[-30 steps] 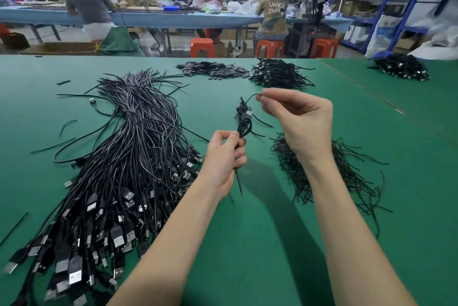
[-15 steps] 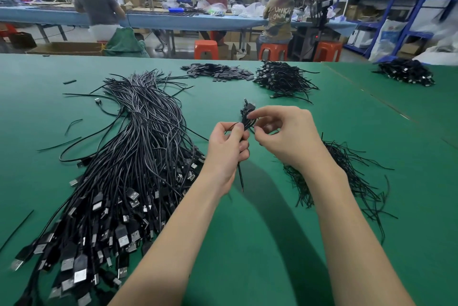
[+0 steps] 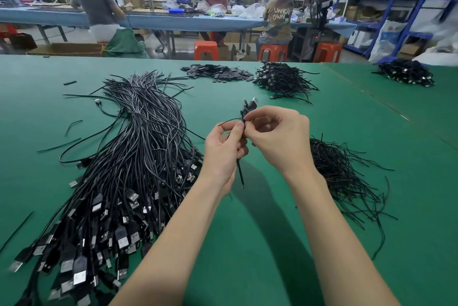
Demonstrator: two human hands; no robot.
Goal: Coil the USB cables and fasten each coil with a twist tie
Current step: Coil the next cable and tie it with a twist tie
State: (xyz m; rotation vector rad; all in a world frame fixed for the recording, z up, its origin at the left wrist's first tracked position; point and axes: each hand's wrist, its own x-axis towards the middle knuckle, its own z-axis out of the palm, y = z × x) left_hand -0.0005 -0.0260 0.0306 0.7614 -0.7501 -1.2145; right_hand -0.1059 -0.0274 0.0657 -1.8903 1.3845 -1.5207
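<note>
The coiled cable was held above the green table, pinched by the left hand while a twist tie was gripped in the right hand's curled fingers; the coil could have sprung loose had either pinch slackened.

Cable-assembly workshop, seen from a packing bench.

A large green-covered table is loaded with a heap of loose USB cables, a pile of twist ties and stacks of bundled cables. Behind it, seated workers are ranged on orange stools along a long blue bench, and blue steel shelving is stocked with cartons.
</note>
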